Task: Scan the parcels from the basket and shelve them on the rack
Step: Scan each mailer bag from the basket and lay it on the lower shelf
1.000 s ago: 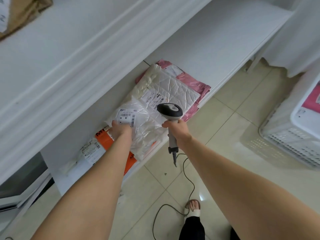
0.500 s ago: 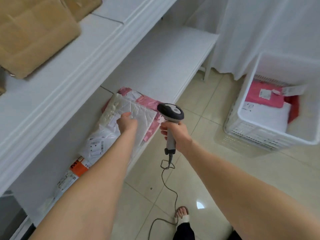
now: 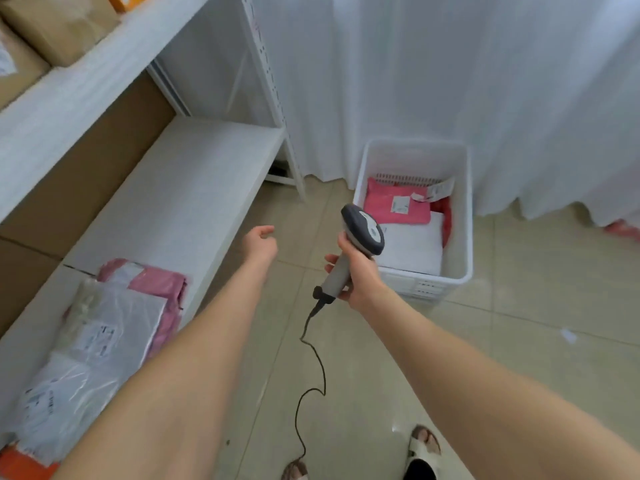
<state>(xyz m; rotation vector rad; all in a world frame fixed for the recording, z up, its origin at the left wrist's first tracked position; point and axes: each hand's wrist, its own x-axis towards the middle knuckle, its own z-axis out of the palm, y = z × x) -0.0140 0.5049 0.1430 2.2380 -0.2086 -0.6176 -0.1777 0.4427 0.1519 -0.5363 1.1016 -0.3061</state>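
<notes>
Right grip (image 3: 356, 276) wrapped round scanner (image 3: 364, 231) handle; left grip (image 3: 259, 242) loose, empty, short of basket (image 3: 468, 237). Risk: trailing cable (image 3: 320, 368) near foot (image 3: 294, 472) could snag, jerking scanner.

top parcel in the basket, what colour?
Pink, with a small white label; a white parcel lies just in front of it. Head view shows it.

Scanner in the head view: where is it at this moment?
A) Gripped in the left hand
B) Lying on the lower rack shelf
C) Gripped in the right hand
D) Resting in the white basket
C: the right hand grips the scanner by its handle, with the cord hanging below, while the left hand holds nothing, its fingers loosely curled.
</notes>
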